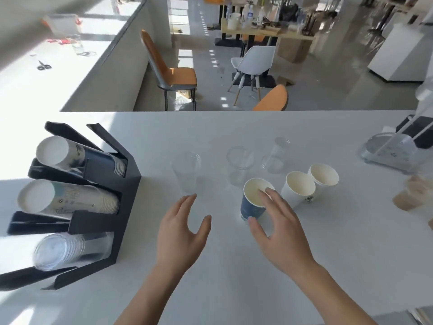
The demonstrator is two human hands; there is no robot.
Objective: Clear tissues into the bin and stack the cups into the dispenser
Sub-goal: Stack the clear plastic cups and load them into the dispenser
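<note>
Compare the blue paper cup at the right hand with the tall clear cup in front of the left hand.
The blue paper cup is opaque and short; the tall clear cup is see-through and taller. The right hand is closing on the blue one; the left hand hangs short of the clear one. Both stand upright, mouth up, on the white table.

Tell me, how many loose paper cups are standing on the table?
3: a blue cup by the right hand, and two white cups to its right. Others lie stacked in the dispenser.

Open-plan office canteen: white counter (234,137), cup dispenser (100,202), scattered chairs (173,71), cluttered tables (264,31).
</note>
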